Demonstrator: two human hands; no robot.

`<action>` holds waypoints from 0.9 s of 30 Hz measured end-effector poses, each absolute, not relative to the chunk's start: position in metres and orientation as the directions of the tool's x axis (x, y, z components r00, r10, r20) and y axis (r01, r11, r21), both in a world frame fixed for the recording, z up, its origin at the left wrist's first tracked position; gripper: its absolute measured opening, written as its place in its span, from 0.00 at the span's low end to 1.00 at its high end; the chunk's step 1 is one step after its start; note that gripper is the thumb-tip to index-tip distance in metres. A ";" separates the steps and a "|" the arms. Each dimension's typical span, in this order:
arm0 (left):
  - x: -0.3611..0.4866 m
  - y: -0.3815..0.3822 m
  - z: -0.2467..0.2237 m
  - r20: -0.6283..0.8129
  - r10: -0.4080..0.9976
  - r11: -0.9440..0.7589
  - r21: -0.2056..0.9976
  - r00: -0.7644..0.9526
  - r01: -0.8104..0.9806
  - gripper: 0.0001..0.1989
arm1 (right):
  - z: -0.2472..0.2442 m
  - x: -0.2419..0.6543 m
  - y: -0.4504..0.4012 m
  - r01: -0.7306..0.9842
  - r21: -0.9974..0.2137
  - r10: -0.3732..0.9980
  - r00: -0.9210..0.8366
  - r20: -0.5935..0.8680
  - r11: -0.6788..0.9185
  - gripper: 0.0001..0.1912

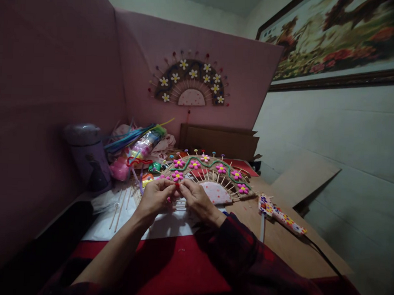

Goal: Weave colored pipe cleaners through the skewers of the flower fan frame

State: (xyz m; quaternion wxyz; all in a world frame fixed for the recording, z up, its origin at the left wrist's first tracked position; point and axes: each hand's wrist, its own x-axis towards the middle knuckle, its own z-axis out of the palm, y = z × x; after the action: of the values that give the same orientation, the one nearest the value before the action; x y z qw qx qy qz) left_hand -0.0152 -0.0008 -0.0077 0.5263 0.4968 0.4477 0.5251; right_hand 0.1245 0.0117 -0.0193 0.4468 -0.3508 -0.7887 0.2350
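Observation:
A small red lump, like soft modelling clay, is pinched between the fingertips of my left hand and my right hand. Both hands meet above a white sheet. Just behind them lies a fan-shaped craft of sticks and brown cord, with pink flowers, a wavy green strip and coloured knobs on its outer edge. Its spotted half-round base shows beside my right hand. Part of the fan's left end is hidden behind my fingers.
A flower-patterned glue gun lies on cardboard at the right, its cord trailing off. A purple flask, packets of coloured clay and loose sticks are at the left. A finished-looking fan hangs on the pink panel.

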 end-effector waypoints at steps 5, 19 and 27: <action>-0.015 -0.001 -0.007 0.108 0.992 -0.104 0.992 0.062 -0.067 0.14 | -0.021 0.125 0.014 0.331 -0.676 0.750 -0.366 0.551 0.658 0.10; -0.016 -0.007 0.001 0.127 0.984 -0.116 0.989 0.123 -0.089 0.12 | -0.018 0.128 0.012 0.085 -0.869 0.801 -0.440 0.406 0.487 0.10; -0.016 0.000 -0.009 0.198 0.975 -0.199 0.980 0.098 -0.002 0.10 | -0.022 0.124 0.012 0.165 -0.810 0.788 -0.406 0.464 0.562 0.10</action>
State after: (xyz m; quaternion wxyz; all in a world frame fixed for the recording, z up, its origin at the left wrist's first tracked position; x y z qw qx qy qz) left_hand -0.0155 -0.0003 -0.0088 0.4693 0.5732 0.4245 0.5206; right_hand 0.1242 0.0119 -0.0217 0.4468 -0.3124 -0.7626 0.3482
